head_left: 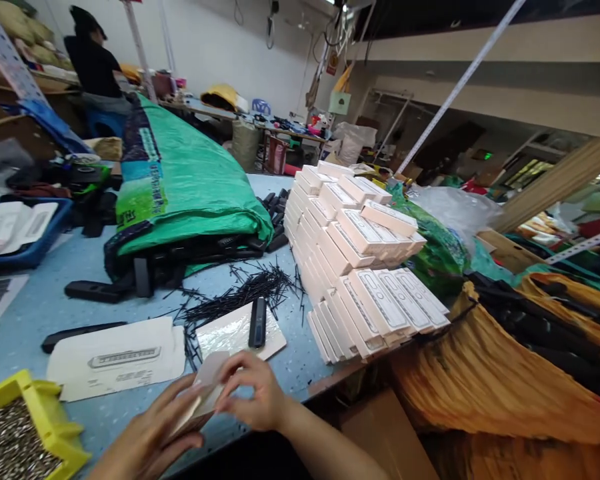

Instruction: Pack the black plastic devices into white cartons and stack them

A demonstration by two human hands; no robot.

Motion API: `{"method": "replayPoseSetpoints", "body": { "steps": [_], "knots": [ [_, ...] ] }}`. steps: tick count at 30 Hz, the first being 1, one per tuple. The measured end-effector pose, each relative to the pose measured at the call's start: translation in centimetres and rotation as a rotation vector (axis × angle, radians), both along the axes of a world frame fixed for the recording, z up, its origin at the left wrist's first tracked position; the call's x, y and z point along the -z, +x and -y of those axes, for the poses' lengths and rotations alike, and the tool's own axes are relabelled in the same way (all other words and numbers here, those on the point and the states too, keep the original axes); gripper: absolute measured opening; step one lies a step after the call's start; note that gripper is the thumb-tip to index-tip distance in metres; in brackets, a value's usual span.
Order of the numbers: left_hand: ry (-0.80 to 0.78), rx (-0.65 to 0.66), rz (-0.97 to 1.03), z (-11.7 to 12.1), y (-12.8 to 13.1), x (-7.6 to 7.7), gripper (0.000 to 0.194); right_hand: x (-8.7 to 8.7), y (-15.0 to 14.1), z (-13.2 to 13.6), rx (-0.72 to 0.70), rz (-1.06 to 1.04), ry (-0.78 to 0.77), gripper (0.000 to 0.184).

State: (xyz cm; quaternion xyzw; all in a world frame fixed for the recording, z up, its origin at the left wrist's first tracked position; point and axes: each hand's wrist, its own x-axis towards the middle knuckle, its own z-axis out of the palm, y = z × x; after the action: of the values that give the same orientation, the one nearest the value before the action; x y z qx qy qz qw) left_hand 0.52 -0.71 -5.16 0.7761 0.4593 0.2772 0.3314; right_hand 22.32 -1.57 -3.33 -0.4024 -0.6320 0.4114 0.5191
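Note:
Near the table's front edge my left hand (153,423) is wrapped round a small pale carton (185,420), tilted up. My right hand (254,390) pinches the whitish, thin flap or sheet (213,373) at its upper end; which of the two it is I cannot tell. Just beyond the hands, a black handheld device (257,323) lies on a shiny white pad (225,333). Left of them rests a stack of printed sheets (120,357) with a drawing of a long device. Behind the pad spreads a heap of thin black sticks (240,290).
A tall stack of white boxes (340,267) stands right of the hands. A green sack (195,173) spills black devices. A yellow bin (45,413) of small metal parts sits front left, a blue tray (30,240) behind it. Orange cloth sacks (460,373) stand right. A person (93,63) works far left.

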Motion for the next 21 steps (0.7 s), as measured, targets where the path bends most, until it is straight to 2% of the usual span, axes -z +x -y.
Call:
{"method": "replayPoseSetpoints", "body": {
  "steps": [2,3,5,7,9,11,13,15,16,18,20,21],
  "knots": [
    [0.015,0.071,-0.005,0.2,0.2,0.3,0.034,0.8,-0.8,-0.3,0.109,-0.285,-0.183,0.05],
    [-0.001,0.097,-0.003,0.4,0.6,0.4,0.034,1.1,-1.2,-0.5,0.085,-0.367,-0.295,0.058],
    [-0.048,0.076,-0.005,0.7,1.8,0.3,0.055,1.4,-1.7,-0.6,-0.048,-0.398,-0.426,0.065],
    [-0.108,-0.036,0.018,0.9,2.8,-0.1,0.085,1.1,-1.9,-0.5,-0.147,-0.296,-0.35,0.061],
    [-0.181,-0.136,0.061,1.0,3.5,-1.0,0.1,0.3,-1.9,-0.3,-0.186,-0.181,-0.215,0.054],
    [-0.277,-0.142,0.095,1.0,3.6,-1.9,0.104,-0.4,-2.2,0.1,-0.218,-0.128,-0.215,0.044],
    [-0.373,-0.119,0.114,1.2,3.6,-2.5,0.104,-0.8,-2.8,0.8,-0.171,-0.126,-0.293,0.036],
    [-0.445,-0.104,0.135,1.4,3.4,-2.7,0.103,-0.7,-3.4,1.7,-0.097,-0.086,-0.247,0.035],
    [-0.479,-0.098,0.147,1.5,3.3,-2.7,0.103,-0.5,-3.4,1.9,-0.087,-0.031,-0.175,0.037],
    [-0.542,-0.123,0.18,1.5,3.0,-2.2,0.101,0.0,-2.4,1.5,-0.19,0.178,-0.02,0.04],
    [-0.621,-0.222,0.242,1.2,2.3,-1.5,0.101,0.4,0.0,-0.3,-0.312,0.524,0.045,0.049],
    [-0.674,-0.286,0.311,0.9,1.7,-1.1,0.101,0.6,1.7,-1.6,-0.326,0.723,0.05,0.056]
  ]
}}
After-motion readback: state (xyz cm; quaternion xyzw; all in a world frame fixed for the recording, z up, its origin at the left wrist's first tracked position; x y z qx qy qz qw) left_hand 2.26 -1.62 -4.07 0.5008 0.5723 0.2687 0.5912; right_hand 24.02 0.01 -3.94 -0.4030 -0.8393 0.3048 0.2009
